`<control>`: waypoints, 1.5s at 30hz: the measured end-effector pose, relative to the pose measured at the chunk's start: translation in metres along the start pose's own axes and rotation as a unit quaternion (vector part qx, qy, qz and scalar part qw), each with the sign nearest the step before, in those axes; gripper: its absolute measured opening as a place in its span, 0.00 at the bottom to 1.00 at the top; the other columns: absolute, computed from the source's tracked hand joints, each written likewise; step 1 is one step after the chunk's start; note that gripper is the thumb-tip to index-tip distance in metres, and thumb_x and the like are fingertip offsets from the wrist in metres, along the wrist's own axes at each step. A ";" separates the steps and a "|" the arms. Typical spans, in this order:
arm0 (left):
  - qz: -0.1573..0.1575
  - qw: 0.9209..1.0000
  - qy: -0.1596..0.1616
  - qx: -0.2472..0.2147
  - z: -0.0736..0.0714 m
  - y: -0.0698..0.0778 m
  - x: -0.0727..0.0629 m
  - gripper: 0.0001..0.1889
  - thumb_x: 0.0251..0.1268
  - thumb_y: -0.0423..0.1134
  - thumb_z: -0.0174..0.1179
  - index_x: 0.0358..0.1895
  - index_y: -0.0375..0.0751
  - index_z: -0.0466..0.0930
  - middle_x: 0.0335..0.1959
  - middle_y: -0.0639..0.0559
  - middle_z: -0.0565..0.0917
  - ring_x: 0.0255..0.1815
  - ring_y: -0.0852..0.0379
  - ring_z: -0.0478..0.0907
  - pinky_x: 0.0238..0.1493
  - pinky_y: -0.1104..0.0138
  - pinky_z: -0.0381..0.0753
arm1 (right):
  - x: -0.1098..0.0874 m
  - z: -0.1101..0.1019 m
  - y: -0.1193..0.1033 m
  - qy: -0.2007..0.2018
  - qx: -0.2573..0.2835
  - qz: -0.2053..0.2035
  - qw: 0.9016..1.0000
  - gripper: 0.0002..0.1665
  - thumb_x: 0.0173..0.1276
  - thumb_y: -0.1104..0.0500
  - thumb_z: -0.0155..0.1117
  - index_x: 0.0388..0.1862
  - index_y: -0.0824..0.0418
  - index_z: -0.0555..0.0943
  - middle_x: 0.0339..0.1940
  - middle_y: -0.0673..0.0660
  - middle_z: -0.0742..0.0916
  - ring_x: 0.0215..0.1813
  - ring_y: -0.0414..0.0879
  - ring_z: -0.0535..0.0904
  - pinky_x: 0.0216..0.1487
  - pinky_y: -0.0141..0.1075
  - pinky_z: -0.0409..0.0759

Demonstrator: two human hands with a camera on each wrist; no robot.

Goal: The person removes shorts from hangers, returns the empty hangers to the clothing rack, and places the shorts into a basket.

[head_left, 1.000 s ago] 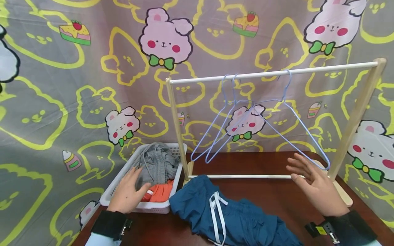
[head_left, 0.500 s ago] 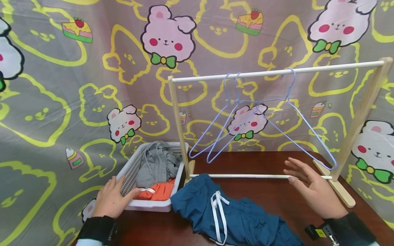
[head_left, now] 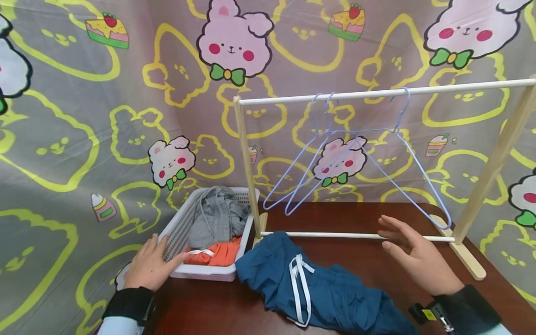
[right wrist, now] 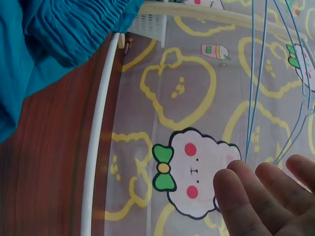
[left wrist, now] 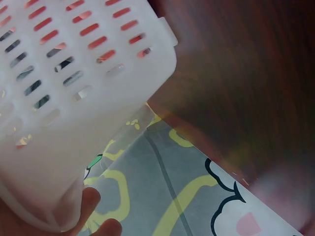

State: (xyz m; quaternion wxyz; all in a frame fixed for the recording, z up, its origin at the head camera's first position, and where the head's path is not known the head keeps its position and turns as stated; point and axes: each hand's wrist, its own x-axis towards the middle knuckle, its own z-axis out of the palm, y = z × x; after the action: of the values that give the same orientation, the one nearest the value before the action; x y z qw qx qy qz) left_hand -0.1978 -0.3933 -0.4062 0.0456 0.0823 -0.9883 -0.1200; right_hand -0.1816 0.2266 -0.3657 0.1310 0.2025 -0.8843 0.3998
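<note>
In the head view my left hand (head_left: 148, 265) is at the near left corner of a white plastic basket (head_left: 211, 273), thumb at the near rim and fingers along the left side. In the left wrist view, fingertips (left wrist: 91, 199) show beside the basket's corner; whether they press on it is hard to tell. A grey drawstring garment (head_left: 217, 218) and an orange one (head_left: 224, 253) lie inside. Dark blue shorts (head_left: 335, 293) with white drawstrings lie bunched on the table. My right hand (head_left: 418, 260) hovers to their right, fingers extended and holding nothing.
Behind the shorts stands a clothes rack with wooden posts (head_left: 498, 163) and a white top rail (head_left: 368, 95). Several blue wire hangers (head_left: 423, 174) hang from it. A low white bar (head_left: 322, 235) crosses near the table (head_left: 201, 302). A patterned curtain (head_left: 138, 139) closes off the back.
My left hand has moved left and down from above the basket to its near left corner. The right hand has shifted slightly left. The shorts and hangers keep their places.
</note>
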 end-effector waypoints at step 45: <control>-0.009 0.999 0.024 -0.020 0.007 0.003 -0.002 0.59 0.61 0.79 0.48 0.78 0.28 0.53 0.77 0.24 0.50 0.74 0.23 0.50 0.68 0.30 0.50 | 0.055 0.156 -0.044 -0.353 -0.260 -0.070 0.896 0.60 0.46 0.44 0.87 0.77 0.33 0.65 0.79 0.53 0.65 0.65 0.59 0.74 0.51 0.56 0.82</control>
State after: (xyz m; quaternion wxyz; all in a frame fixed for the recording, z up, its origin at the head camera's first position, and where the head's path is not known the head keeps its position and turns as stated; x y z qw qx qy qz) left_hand -0.1965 -0.3888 -0.4123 0.0699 0.0935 -0.9834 -0.1385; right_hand -0.2211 0.0680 -0.4162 -0.1144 0.3510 -0.9281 0.0477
